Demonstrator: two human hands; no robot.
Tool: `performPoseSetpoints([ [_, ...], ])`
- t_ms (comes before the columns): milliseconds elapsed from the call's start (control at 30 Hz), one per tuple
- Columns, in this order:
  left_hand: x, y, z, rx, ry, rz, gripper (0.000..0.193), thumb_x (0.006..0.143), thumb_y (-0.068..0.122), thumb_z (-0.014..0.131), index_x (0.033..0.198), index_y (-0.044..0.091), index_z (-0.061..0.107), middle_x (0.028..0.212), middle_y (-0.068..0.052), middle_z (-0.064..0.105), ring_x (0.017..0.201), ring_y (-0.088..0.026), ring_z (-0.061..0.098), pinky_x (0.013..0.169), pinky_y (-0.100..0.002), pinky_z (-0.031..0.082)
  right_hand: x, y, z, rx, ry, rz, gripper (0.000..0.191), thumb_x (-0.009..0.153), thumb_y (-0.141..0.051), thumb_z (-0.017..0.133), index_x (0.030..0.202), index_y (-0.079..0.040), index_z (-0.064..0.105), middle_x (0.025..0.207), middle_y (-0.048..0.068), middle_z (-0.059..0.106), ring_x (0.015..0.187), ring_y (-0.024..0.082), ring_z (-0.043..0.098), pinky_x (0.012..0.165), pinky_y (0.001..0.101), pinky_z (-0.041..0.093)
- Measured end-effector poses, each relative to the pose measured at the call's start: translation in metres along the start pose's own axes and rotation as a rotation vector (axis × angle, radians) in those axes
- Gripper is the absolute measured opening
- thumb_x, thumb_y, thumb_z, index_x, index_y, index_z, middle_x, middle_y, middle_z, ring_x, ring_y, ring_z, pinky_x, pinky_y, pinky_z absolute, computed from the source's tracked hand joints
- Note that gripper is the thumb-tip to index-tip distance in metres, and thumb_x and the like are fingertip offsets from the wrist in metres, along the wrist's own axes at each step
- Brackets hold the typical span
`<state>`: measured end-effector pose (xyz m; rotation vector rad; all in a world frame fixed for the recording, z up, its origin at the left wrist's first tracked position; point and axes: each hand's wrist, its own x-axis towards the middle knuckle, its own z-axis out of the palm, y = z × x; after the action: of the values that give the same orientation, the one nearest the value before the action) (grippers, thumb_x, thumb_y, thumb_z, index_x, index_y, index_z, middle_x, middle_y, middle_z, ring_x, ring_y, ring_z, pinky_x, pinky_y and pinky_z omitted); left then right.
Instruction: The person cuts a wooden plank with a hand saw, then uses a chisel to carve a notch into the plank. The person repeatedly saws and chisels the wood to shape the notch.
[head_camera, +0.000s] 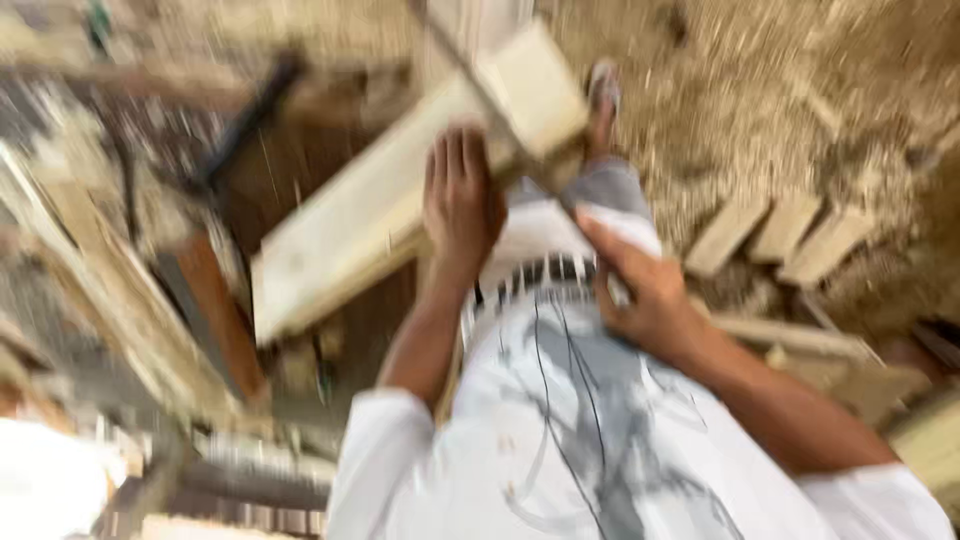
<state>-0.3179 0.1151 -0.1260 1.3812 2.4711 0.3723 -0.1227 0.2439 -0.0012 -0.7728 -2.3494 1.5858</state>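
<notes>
Pale squared plank under left hand

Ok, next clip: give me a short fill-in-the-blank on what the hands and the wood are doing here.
1. The left hand rests on a pale wooden ____.
2. The right hand is at the hem of the white ____.
3. The floor is covered in wood ____.
4. Three short wooden ____ lie side by side on the floor.

Missing: plank; shirt; shavings; blocks

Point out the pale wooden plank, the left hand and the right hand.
pale wooden plank (340, 235), head view, on its broad top face.
left hand (458, 200), head view, on the back of the hand, resting on the plank.
right hand (645, 290), head view, on the back of the hand, at the waist.
</notes>
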Motion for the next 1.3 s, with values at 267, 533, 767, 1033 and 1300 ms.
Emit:
performPoseSetpoints([
  [267,0.032,-0.038,-0.014,0.029,0.160,-0.023,0.055,0.091,0.001,0.067,0.142,-0.009,0.048,0.137,-0.029,0.061,0.127,-0.043,0.063,0.109,-0.047,0.054,0.043,0.051,0.031,-0.021,0.015,-0.248,0.065,0.085,0.018,0.064,0.146,-0.002,0.055,0.145,0.023,0.061,0.132,0.036,0.065,0.105,0.0369,0.060],
  [533,0.039,-0.067,-0.034,-0.004,0.046,0.011,0.063,0.077,0.000,0.070,0.137,0.005,0.049,0.135,-0.017,0.066,0.123,-0.035,0.068,0.108,-0.047,0.057,0.053,0.014,0.042,0.068,-0.008,-0.200,0.069,0.086,0.019,0.061,0.151,0.000,0.049,0.150,0.022,0.057,0.138,0.037,0.061,0.114,0.0383,0.054],
  [767,0.010,-0.038,-0.002,0.061,0.054,-0.096,0.077,0.074,0.001,0.076,0.143,-0.005,0.044,0.142,-0.027,0.057,0.134,-0.043,0.056,0.116,-0.045,0.047,-0.007,0.027,0.021,0.141,0.006,-0.121,0.077,0.078,0.021,0.062,0.151,0.000,0.046,0.152,0.023,0.053,0.140,0.038,0.057,0.114,0.0417,0.051],
  [1033,0.014,-0.047,0.013,0.137,0.067,-0.161,0.088,0.070,0.000,0.082,0.147,-0.011,0.040,0.146,-0.030,0.054,0.138,-0.042,0.052,0.118,-0.043,0.045,-0.145,0.057,-0.048,0.061,-0.050,-0.039,0.067,0.078,0.018,0.061,0.143,0.004,0.052,0.147,0.023,0.056,0.136,0.039,0.058,0.118,0.0479,0.048],
  [1300,0.007,-0.045,0.027,0.152,0.108,-0.162,0.078,0.086,0.002,0.079,0.153,-0.008,0.039,0.150,-0.027,0.053,0.143,-0.041,0.050,0.123,-0.044,0.042,-0.080,0.032,-0.059,0.039,-0.142,-0.094,0.076,0.076,0.017,0.061,0.149,0.002,0.046,0.155,0.023,0.048,0.141,0.041,0.052,0.116,0.0494,0.048],
])
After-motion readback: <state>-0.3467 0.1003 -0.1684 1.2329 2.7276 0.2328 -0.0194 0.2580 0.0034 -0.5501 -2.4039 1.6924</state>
